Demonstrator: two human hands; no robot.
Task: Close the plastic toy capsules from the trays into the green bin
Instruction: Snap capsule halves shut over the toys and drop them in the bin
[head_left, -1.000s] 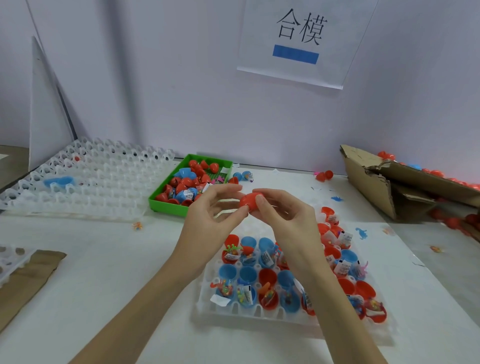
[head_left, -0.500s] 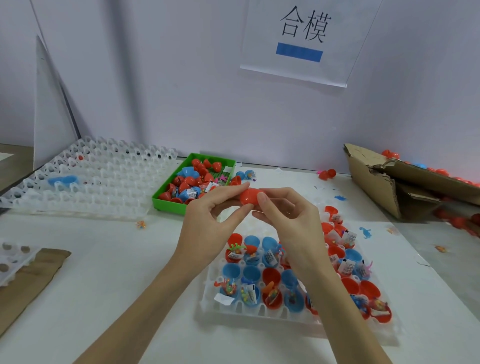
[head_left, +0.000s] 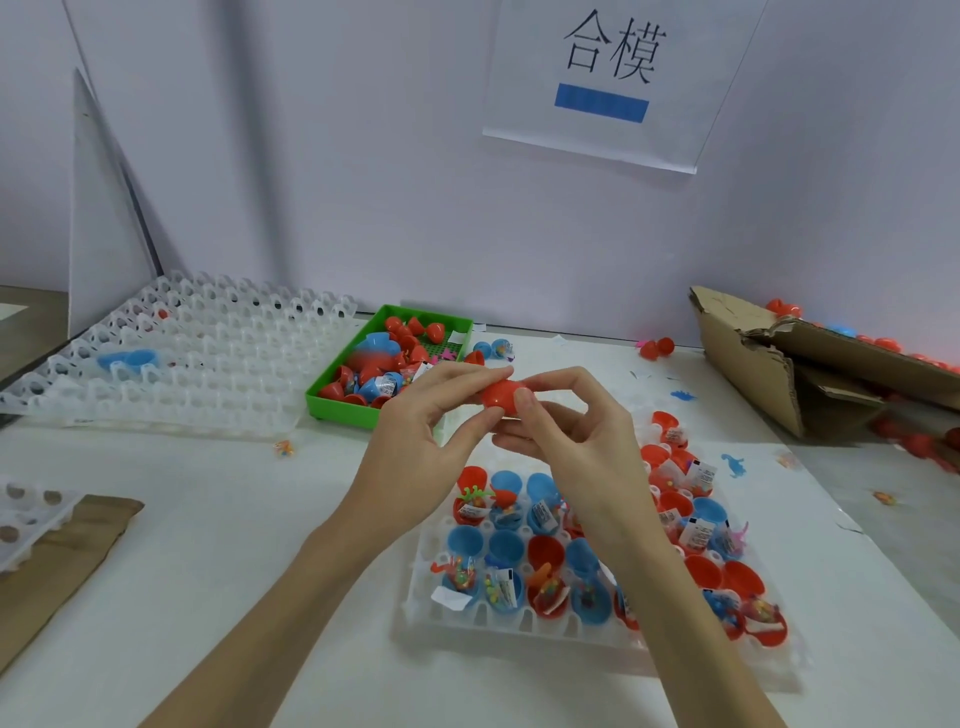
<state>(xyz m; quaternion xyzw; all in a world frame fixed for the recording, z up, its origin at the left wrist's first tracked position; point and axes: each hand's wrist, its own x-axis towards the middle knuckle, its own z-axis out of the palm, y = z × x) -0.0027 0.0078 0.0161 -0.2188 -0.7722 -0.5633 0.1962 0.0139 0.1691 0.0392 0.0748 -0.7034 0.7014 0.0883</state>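
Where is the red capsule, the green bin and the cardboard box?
red capsule (head_left: 497, 397), head view, its shell between both hands
green bin (head_left: 332, 406), head view, its front wall
cardboard box (head_left: 737, 364), head view, its left flap

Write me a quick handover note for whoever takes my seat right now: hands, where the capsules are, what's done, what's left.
Hands: left hand and right hand both pinch one red capsule, held above the table between the green bin and the near tray.
Things: the green bin, behind the left hand, holds a pile of red and blue capsules. The near tray holds many open red and blue halves, some with toys and slips inside.
Done: a batch is in the bin.
Left: whether the held capsule has snapped shut cannot be told; drop it in the bin, then work through the near tray.
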